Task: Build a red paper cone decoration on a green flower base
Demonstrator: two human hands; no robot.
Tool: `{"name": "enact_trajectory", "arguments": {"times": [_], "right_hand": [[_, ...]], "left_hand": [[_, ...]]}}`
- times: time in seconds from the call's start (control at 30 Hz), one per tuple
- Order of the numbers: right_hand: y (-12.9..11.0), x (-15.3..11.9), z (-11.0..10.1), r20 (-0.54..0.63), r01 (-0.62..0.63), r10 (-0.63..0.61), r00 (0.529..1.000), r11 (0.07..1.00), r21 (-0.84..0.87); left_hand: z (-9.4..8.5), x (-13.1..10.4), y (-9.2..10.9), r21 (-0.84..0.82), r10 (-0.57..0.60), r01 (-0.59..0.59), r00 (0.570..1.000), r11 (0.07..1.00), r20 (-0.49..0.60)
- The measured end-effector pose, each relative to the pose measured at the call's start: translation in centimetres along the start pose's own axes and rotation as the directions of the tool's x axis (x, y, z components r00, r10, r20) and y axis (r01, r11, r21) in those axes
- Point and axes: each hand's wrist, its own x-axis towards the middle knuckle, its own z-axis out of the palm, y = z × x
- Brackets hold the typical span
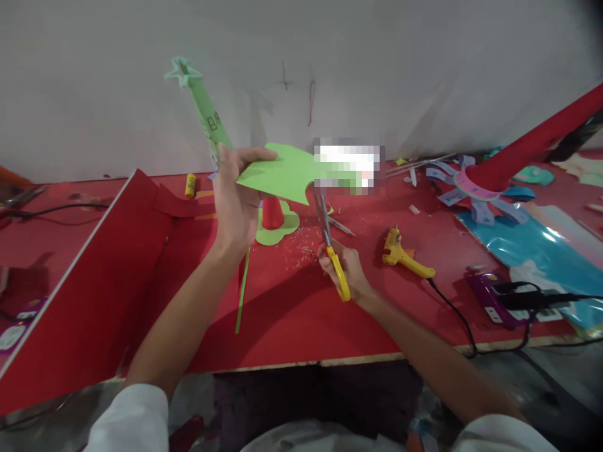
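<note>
My left hand holds a sheet of light green paper up above the red table. My right hand grips yellow-handled scissors, blades pointing up at the paper's lower edge. A thin green paper strip hangs down from near my left hand onto the table. Behind my left hand a green stick with a star top stands tilted against the wall.
A yellow glue gun with a black cord lies right of the scissors. A red cone on a green flower base sits behind. A large red sheet lies left; blue foil, a purple device and a red cone with purple strips sit right.
</note>
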Motion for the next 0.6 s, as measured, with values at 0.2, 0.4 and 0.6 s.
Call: {"name": "enact_trajectory", "arguments": {"times": [0.2, 0.4, 0.6], "right_hand": [[0.3, 0.0, 0.1, -0.012, 0.012, -0.012, 1.0, 0.999, 0.04], [0.3, 0.0, 0.0, 0.002, 0.02, -0.02, 1.0, 1.0, 0.021], [0.3, 0.0, -0.1, 0.022, 0.016, -0.016, 1.0, 1.0, -0.002]], "left_hand": [[-0.5, -0.2, -1.4, 0.266, 0.108, -0.111, 0.994, 0.958, 0.026], [-1.1, 0.3, -1.1, 0.325, 0.164, -0.134, 0.984, 0.936, -0.065], [-0.9, 0.1, -1.8, 0.276, 0.13, -0.1, 0.987, 0.956, -0.091]]}}
